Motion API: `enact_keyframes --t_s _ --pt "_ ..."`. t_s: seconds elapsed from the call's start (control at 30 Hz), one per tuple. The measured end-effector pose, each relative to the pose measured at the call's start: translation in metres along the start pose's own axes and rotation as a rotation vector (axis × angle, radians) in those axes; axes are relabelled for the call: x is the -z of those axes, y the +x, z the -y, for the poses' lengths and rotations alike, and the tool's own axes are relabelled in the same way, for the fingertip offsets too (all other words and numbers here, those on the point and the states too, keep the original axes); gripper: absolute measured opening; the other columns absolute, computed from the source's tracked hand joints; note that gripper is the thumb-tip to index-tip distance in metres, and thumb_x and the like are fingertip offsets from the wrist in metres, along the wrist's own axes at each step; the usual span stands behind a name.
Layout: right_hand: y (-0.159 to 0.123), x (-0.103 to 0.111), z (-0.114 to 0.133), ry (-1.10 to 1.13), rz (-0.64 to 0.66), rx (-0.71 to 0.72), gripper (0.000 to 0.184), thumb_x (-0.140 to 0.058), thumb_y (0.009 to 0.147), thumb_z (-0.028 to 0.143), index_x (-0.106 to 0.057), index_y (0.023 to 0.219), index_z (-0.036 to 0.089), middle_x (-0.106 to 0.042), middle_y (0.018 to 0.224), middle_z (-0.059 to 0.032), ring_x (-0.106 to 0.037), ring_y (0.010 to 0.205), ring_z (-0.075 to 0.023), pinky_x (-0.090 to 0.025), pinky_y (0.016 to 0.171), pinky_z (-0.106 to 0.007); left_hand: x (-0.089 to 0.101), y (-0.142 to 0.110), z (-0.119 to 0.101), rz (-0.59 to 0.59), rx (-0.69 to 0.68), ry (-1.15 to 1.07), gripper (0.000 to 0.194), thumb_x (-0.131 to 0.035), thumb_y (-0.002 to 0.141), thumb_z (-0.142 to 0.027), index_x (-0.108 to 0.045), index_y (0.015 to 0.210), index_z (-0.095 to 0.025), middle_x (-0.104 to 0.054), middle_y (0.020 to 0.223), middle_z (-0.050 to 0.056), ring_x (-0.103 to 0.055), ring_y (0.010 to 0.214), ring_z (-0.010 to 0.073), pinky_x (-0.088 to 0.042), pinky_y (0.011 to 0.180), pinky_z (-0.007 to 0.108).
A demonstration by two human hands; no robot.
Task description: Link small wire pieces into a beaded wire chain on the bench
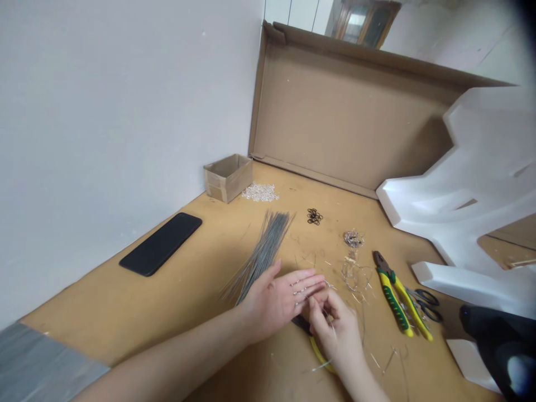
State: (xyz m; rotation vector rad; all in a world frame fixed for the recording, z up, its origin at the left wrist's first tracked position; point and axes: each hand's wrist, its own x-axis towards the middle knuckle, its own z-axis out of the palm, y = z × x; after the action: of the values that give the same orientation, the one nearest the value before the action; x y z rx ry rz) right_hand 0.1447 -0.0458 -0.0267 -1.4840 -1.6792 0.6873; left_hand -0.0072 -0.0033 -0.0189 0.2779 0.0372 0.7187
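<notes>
My left hand (270,301) lies palm up with its fingers stretched out, and a few tiny shiny beads (298,292) rest on the fingers. At those fingertips my right hand (337,326) pinches a thin metal wire (321,367), whose tail hangs below the hand. Just behind my left hand is a bundle of straight grey wires (271,237). A yellow-handled tool (319,353) is partly hidden beneath my hands. To the right are tangled wire pieces (355,276) and pliers with yellow-green handles (396,298).
A small cardboard box (228,181) stands by the wall beside a pile of clear beads (260,192). Black rings (314,216), a black phone (161,244) and scissors (427,304) lie on the table. A large cardboard tray (347,117) and white foam (486,145) border the back and right.
</notes>
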Motion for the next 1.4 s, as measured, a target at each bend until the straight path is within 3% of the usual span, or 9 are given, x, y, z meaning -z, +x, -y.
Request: enact_keyframes --t_s 0.13,0.23,0.3,0.43,0.67,1.0,1.2,1.4 --pt "0.003 0.001 0.003 0.293 0.014 -0.142 0.024 -0.049 0.082 0.037 -0.047 0.065 0.019 -0.048 0.040 0.0057 -0.044 0.037 -0.0093 -0.036 0.044 -0.020 0.004 0.003 0.002 -0.212 -0.078 0.120 0.049 -0.039 0.086 -0.044 -0.052 0.115 -0.006 -0.049 0.126 0.018 -0.041 0.121 0.0253 -0.024 0.103 0.037" --pt "0.007 0.002 0.006 0.499 -0.015 -0.255 0.027 -0.055 0.078 0.040 -0.047 0.064 0.018 -0.049 0.039 0.0064 -0.042 0.032 -0.0075 -0.034 0.040 -0.019 0.007 0.006 0.005 -0.414 -0.162 0.248 0.028 -0.054 0.081 -0.034 -0.061 0.096 -0.011 -0.062 0.100 0.011 -0.057 0.094 0.0189 -0.038 0.087 0.032" --pt "0.010 0.001 0.007 0.623 -0.030 -0.331 0.025 -0.059 0.074 0.039 -0.049 0.064 0.018 -0.049 0.039 0.0070 -0.041 0.031 -0.0062 -0.031 0.038 -0.018 0.007 0.007 0.006 -0.475 -0.211 0.312 0.020 -0.065 0.073 -0.029 -0.063 0.087 -0.013 -0.062 0.079 0.004 -0.056 0.072 0.0114 -0.040 0.071 0.025" --pt "0.011 -0.004 0.008 0.871 -0.051 -0.461 0.023 -0.063 0.070 0.037 -0.052 0.065 0.016 -0.047 0.041 0.0081 -0.034 0.029 -0.0033 -0.025 0.034 -0.016 0.006 0.006 0.007 -0.496 -0.270 0.470 0.022 -0.074 0.061 -0.024 -0.066 0.080 -0.014 -0.054 0.062 -0.003 -0.044 0.057 0.0061 -0.033 0.060 0.022" --pt "0.010 -0.008 0.007 1.009 -0.007 -0.536 0.023 -0.066 0.068 0.034 -0.054 0.065 0.015 -0.046 0.041 0.0078 -0.033 0.028 -0.0024 -0.020 0.032 -0.015 0.008 0.003 0.008 -0.493 -0.314 0.713 0.018 -0.070 0.066 -0.025 -0.067 0.081 -0.017 -0.054 0.065 -0.003 -0.041 0.061 0.0067 -0.033 0.064 0.022" --pt "0.007 -0.005 0.008 1.141 0.271 -0.548 0.018 -0.063 0.076 0.030 -0.056 0.070 0.014 -0.047 0.043 0.0072 -0.034 0.029 -0.0015 -0.019 0.033 -0.015 0.003 0.002 0.005 -0.529 -0.286 0.799 0.020 -0.067 0.068 -0.033 -0.060 0.068 -0.015 -0.043 0.054 -0.005 -0.034 0.053 0.0065 -0.028 0.056 0.021" --pt "0.006 -0.004 0.010 1.135 0.296 -0.484 0.019 -0.061 0.078 0.032 -0.057 0.075 0.014 -0.047 0.042 0.0078 -0.031 0.028 -0.0012 -0.018 0.033 -0.015 0.006 0.004 0.006 -0.506 -0.231 0.631 0.022 -0.071 0.064 -0.033 -0.060 0.069 -0.014 -0.045 0.057 -0.004 -0.035 0.053 0.0063 -0.028 0.055 0.022" --pt "0.002 -0.010 0.006 0.877 0.204 -0.382 0.025 -0.060 0.078 0.039 -0.052 0.073 0.016 -0.051 0.040 0.0071 -0.034 0.026 -0.0032 -0.021 0.032 -0.015 0.004 0.002 0.007 -0.518 -0.268 0.774 0.023 -0.068 0.067 -0.035 -0.056 0.064 -0.015 -0.043 0.054 -0.005 -0.036 0.053 0.0069 -0.029 0.056 0.021"
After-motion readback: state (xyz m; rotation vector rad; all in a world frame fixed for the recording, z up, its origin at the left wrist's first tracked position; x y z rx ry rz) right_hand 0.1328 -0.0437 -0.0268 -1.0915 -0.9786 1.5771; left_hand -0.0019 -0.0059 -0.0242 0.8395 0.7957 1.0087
